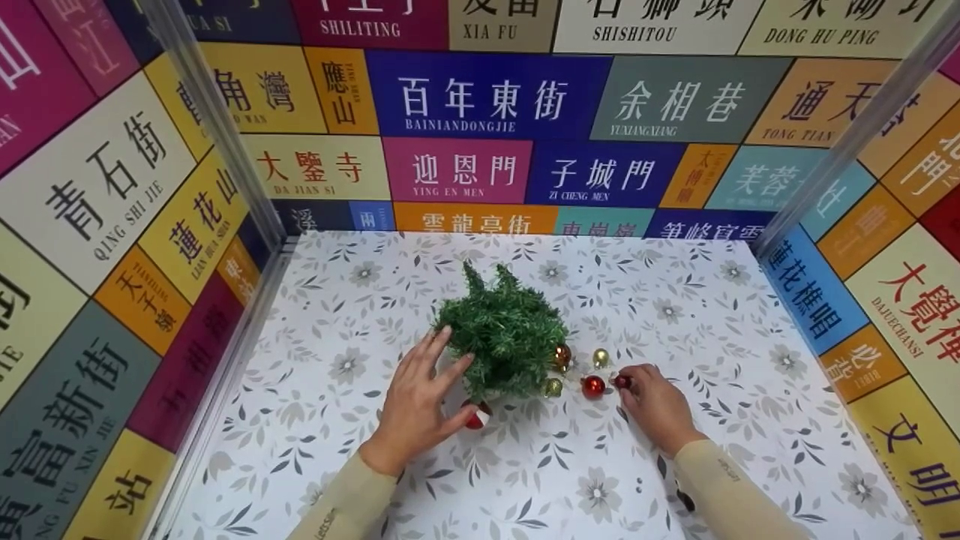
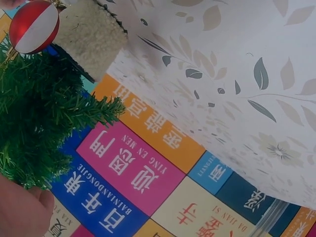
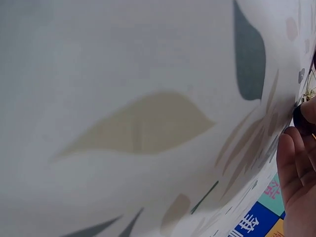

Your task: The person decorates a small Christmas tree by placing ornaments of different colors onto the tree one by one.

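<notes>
Clearly, reading from left to right with twelve o'clock at the far wall, the first hazard is at the small green tree (image 1: 502, 337) near the middle of the table (image 1: 315, 390). The left hand (image 1: 420, 394) lies at its eight o'clock, and a sideways push from it could tip the tree. Near the thumb, at about seven o'clock, a red-and-white bauble (image 2: 34, 25) could be knocked; whether it is hooked on, I cannot confirm. At four o'clock the shiny red bauble (image 1: 592, 387) lies loose beside others and could roll if brushed by the right hand (image 1: 658, 405). The dark red bauble (image 1: 623, 382) is small and, I judge, slippery; a slack pinch might drop it.

As to pose, the left sleeve (image 1: 349, 499) comes in from seven o'clock. That hand's grip is wide, fingers spread and holding nothing, tips at the foliage; firm contact cannot be verified. The right sleeve (image 1: 731, 487) enters from five o'clock, the hand low over the table, its grip closed down to a thumb-and-finger pinch on the dark red bauble.
</notes>
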A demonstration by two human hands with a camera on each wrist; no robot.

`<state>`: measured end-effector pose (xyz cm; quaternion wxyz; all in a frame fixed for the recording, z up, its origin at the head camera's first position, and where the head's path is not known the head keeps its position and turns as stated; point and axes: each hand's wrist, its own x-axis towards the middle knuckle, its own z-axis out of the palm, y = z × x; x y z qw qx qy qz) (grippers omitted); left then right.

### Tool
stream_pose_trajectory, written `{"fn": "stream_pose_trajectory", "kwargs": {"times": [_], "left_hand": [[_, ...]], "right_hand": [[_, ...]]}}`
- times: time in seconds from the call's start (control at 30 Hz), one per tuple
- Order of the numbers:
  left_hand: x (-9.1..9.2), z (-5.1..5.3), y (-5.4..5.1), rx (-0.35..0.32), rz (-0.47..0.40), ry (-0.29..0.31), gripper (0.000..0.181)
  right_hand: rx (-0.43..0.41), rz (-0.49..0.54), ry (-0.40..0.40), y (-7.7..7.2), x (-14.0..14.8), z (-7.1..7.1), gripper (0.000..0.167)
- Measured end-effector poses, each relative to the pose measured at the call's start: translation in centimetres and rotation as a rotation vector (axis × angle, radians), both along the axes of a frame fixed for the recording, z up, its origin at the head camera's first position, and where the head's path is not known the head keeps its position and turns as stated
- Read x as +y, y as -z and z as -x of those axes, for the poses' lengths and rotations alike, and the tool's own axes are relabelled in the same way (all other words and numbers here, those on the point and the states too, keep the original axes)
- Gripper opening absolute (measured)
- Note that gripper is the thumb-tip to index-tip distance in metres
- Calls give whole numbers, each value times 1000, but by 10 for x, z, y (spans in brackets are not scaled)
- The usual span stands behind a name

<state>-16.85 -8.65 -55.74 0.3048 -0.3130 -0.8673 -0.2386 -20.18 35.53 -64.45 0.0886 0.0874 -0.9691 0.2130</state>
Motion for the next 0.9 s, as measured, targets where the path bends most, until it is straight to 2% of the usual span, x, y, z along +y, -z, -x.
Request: {"fn": "stream_pose_trajectory", "kwargs": {"times": [0.23,0.47,0.77,0.9], "left_hand": [[-3,1,-1,-2,24,-11,71],[-9,6,-2,-17,39,7,71],[-18,10,-8,-78,80,14,69],[-21,13,-11,-71,86,21,67]], "right_hand": [[27,-19,-9,1,1,0,33],[35,-19,-13,-1,0,0,33],[5,-34,-9,-2,1,1,33],[-3,-36,-9,-4,0,1,33]]}}
